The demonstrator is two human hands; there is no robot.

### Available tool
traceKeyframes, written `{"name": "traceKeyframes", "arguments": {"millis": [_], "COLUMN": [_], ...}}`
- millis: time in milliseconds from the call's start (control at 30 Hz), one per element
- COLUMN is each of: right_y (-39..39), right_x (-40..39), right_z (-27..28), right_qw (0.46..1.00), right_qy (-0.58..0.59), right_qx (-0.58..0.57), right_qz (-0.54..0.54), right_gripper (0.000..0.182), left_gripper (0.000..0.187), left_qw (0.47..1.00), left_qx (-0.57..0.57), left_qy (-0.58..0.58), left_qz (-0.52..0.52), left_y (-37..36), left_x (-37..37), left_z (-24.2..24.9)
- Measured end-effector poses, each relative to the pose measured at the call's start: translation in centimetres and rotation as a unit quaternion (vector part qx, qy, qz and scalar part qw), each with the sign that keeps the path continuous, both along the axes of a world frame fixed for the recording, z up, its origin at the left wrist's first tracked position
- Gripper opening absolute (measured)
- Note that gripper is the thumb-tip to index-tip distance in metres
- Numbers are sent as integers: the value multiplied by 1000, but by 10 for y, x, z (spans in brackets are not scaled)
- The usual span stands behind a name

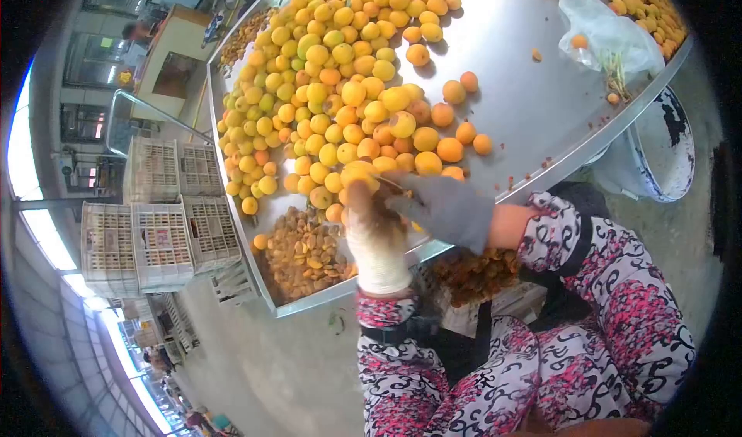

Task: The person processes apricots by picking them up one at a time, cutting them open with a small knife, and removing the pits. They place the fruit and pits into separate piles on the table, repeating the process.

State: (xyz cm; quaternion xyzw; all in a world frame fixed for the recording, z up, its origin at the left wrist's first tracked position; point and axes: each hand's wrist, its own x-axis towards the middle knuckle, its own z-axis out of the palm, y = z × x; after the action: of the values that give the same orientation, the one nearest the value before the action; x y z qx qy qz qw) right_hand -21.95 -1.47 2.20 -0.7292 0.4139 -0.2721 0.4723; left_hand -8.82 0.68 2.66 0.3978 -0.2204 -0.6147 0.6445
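Note:
My left hand (369, 224), wrapped in white up to the wrist, is blurred by motion. Its fingers are closed around a smeared yellow apricot (359, 174) at the pile's near edge. Against it, my right hand (444, 205) in a grey glove has its fingers bent inward; what they grip is hidden in a dark brown blur between the hands. Whole yellow and orange apricots (332, 74) are heaped beyond both hands on a metal table (525, 74). Brownish split fruit pieces (305, 251) lie in the table's near left corner.
Below the table edge is a crate of brown-orange scraps (475, 275). A white bucket (661, 151) stands at the right, under a clear plastic bag (603, 31) on the table. Slatted plastic crates (158, 244) are stacked on the left floor.

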Motion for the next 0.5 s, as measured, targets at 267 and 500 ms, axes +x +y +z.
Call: {"name": "traceKeyframes", "arguments": {"millis": [267,500], "right_y": [2,-1], "right_x": [-5,-2], "right_z": [0,-3], "right_qw": [998,996], "right_qy": [-43,41], "right_qx": [-27,-69], "right_qz": [-43,-25], "right_gripper": [37,33], "left_gripper": [45,46], "left_qw": [1000,964], "left_qx": [-8,-61], "left_qy": [-2,-255], "left_qz": [26,38], "left_y": [-5,-5], "left_x": [-4,1], "left_z": [-2,-16]}}
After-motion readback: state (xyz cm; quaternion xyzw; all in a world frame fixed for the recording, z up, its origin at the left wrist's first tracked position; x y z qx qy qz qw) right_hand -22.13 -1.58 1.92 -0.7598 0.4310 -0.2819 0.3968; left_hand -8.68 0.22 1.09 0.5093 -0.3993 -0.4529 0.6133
